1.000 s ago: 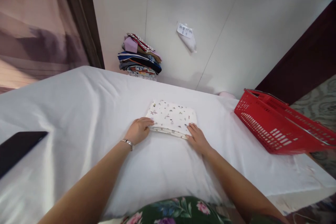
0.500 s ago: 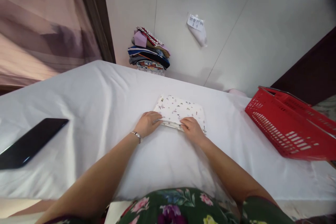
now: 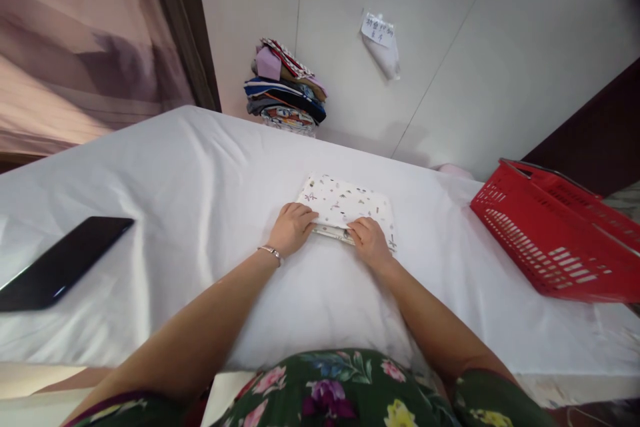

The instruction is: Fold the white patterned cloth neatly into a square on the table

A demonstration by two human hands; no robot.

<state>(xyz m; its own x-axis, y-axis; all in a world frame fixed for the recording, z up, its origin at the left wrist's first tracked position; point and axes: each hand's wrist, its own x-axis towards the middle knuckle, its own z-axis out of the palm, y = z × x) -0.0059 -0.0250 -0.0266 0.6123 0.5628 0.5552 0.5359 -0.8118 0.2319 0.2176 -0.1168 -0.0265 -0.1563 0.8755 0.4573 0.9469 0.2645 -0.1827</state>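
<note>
A folded white cloth with small printed motifs point(image 3: 347, 203) lies on the white sheet of the table point(image 3: 200, 173). My left hand point(image 3: 292, 227), with a bracelet at the wrist, has its fingers curled over the cloth's near left edge. My right hand point(image 3: 368, 241) grips the near edge a little right of the middle, fingers bent around it. Both hands sit close together on that edge.
A red plastic basket point(image 3: 555, 233) stands at the right. A black phone point(image 3: 63, 260) lies on the sheet at the left. A stack of folded coloured clothes point(image 3: 285, 90) sits at the far side by the wall. A paper note point(image 3: 379, 30) hangs on the wall.
My right hand has slid left along the cloth's near edge, from its right corner toward the middle. The left hand has kept its hold. The view has shifted slightly.
</note>
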